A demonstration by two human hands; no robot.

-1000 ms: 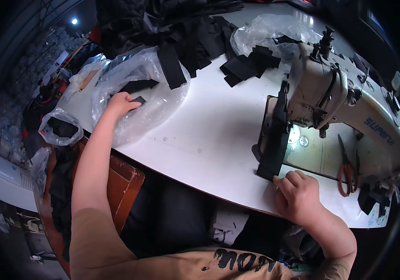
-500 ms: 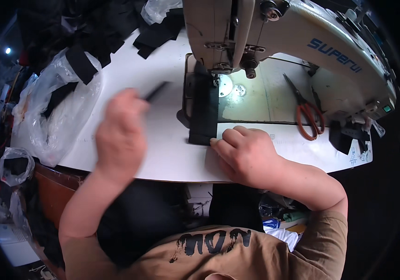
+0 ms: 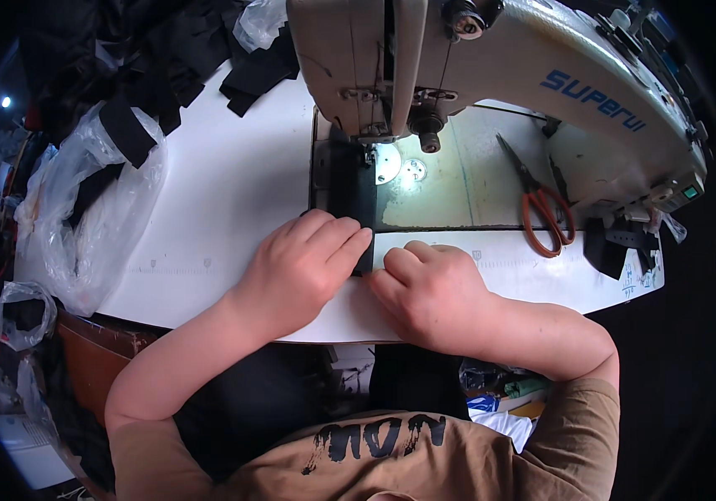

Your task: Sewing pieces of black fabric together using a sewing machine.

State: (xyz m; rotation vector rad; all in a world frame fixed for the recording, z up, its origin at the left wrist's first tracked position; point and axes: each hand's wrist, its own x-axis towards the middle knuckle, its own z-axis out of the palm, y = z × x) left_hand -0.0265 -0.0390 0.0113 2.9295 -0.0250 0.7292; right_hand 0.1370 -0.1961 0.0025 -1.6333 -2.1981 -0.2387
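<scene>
A black fabric strip (image 3: 351, 188) runs from under the needle area of the sewing machine (image 3: 491, 67) toward the front of the white table (image 3: 232, 209). My left hand (image 3: 301, 265) lies across its near part, fingers pressed together and bent over it. The thumb is hidden, and so is anything under that palm. My right hand (image 3: 437, 296) is closed, its thumb and curled forefinger pinching the strip's near right corner. Both hands are close together in front of the lit needle plate (image 3: 386, 163).
Orange-handled scissors (image 3: 546, 209) lie on the right of the machine bed. Black scraps (image 3: 612, 249) sit at the table's right end. Clear plastic bags (image 3: 116, 225) with black pieces occupy the left side, and a heap of black fabric (image 3: 153, 50) lies at the back left.
My left hand has come right and down onto the strip; the thin dark object it held is no longer visible. My right hand stays at the strip's corner. The whole view has shifted slightly.
</scene>
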